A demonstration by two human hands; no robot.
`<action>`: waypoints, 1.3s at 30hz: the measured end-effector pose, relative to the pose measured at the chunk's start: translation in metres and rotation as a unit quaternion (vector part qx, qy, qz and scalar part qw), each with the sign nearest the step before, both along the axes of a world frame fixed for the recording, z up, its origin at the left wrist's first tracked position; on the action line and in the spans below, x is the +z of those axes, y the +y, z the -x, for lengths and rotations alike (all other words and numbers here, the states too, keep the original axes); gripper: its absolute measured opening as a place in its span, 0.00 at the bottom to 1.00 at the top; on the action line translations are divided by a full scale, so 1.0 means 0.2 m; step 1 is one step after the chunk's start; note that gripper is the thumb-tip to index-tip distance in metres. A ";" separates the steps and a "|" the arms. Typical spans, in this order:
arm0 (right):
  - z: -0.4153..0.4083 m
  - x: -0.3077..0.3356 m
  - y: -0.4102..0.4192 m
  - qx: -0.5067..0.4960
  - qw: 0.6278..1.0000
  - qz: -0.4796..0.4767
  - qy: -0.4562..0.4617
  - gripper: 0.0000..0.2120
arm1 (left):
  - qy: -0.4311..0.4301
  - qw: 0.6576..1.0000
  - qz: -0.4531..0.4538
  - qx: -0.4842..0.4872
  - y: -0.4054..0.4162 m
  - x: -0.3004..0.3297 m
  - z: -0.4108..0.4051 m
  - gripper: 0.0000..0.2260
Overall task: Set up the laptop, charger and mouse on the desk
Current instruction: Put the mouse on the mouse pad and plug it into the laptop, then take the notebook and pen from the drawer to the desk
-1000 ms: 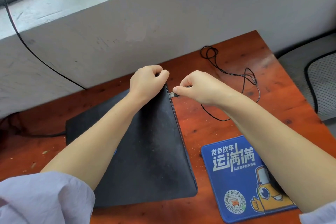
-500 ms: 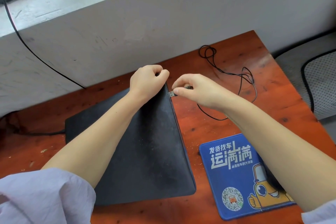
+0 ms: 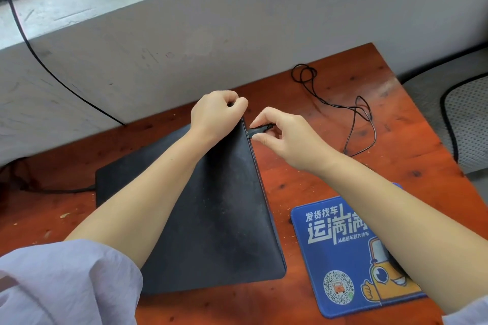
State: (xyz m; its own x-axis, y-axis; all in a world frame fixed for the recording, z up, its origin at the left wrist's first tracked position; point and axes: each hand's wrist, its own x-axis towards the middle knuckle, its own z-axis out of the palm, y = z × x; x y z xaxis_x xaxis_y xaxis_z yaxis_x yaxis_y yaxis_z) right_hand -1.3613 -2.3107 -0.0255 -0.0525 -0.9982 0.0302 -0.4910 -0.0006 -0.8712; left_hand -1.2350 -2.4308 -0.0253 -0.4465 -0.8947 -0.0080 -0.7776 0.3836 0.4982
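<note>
A closed black laptop lies on the red-brown wooden desk. My left hand grips its far right corner, fingers curled over the edge. My right hand pinches a black USB plug between thumb and forefinger; the plug's tip sits against the laptop's right side edge. Its thin black cable trails in loops across the desk to the right. The mouse itself is mostly hidden under my right forearm on the blue mouse pad. A black cable reaches the laptop's left edge.
A grey wall and window sill stand directly behind the desk, with a black wire hanging down it. A mesh chair sits off the desk's right edge. Wood crumbs litter the desk's surface.
My right hand moved the USB plug left, so its metal tip, visible before, now sits at the laptop's side edge. My left hand stayed on the corner.
</note>
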 end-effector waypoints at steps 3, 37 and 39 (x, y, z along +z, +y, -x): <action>0.01 -0.03 -0.02 -0.002 1.000 -0.005 0.017 0.04 | -0.007 1.000 -0.005 0.010 -0.02 -0.04 0.01 0.13; -0.22 -0.30 0.39 -0.091 0.943 -0.261 0.187 0.17 | -0.143 0.980 -0.134 -0.047 0.19 -0.25 -0.25 0.24; -0.22 -0.27 0.47 -0.113 0.945 -0.243 0.188 0.16 | -0.120 0.983 -0.125 -0.063 0.29 -0.22 -0.31 0.22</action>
State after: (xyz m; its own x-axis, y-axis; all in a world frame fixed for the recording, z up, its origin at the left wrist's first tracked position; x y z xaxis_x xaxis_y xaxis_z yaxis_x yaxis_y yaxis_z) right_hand -1.3171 -2.2157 -0.0797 -0.3424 -0.8634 -0.3706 -0.7055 0.4967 -0.5055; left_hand -1.1726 -2.3723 -0.0685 -0.5120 -0.7889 -0.3398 -0.8386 0.3732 0.3969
